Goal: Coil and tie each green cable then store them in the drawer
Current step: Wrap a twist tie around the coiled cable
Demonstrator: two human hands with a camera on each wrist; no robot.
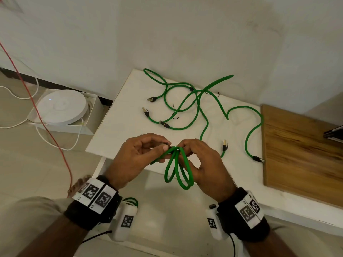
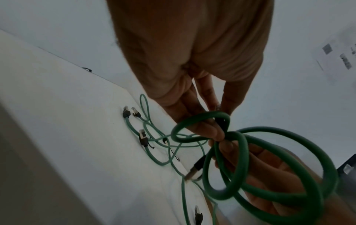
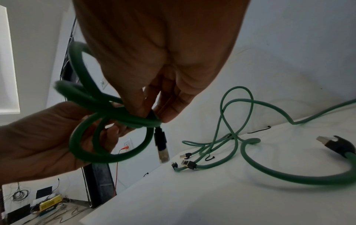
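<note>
Currently both hands work one coiled green cable (image 1: 178,169) in the air, just off the near edge of the white desk (image 1: 118,130). Left hand (image 1: 137,158) pinches the coil's crossing point, grip narrow, thumb and forefinger on the strands. Right hand (image 1: 206,164) grips the same bundle from the opp. side, fingers curled round it; a black plug (image 3: 161,144) dangles below the crossing in the right wrist view.

Surroundings: loose green cables (image 1: 194,101) sprawl tangled across the desk's mid and far part, approx. five plugs showing, several small black ties (image 1: 175,117) among them. One plug (image 1: 258,159) lies touching, or just beside, the wooden board (image 1: 297,151) at the desk's right side. Floor to the left: round white device (image 1: 62,106) in an open white box, white cords and a red wire (image 1: 46,127) trailing past it.

Edges: far desk edge sits against the wall. Near-left portion of the desk is bare. Drawer can't be made out.
</note>
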